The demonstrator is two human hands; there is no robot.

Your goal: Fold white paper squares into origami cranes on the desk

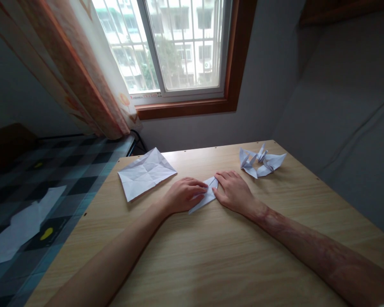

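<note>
A small piece of folded white paper (208,197) lies on the wooden table between my two hands. My left hand (184,194) rests over its left side, with the fingers bent together and touching the paper. At the right end, my right hand (233,189) holds the paper's edge between thumb and fingers. Part of the folded paper is hidden under both hands. To the left of my left hand lies a creased white sheet (147,174), opened out. Folded paper cranes (272,163) sit beyond my right hand.
The wooden table (179,264) ends at a back edge below the window (185,47). On the left, a checked bed cover (92,170) bears loose white paper (22,230). A patterned curtain (80,72) hangs at the back left.
</note>
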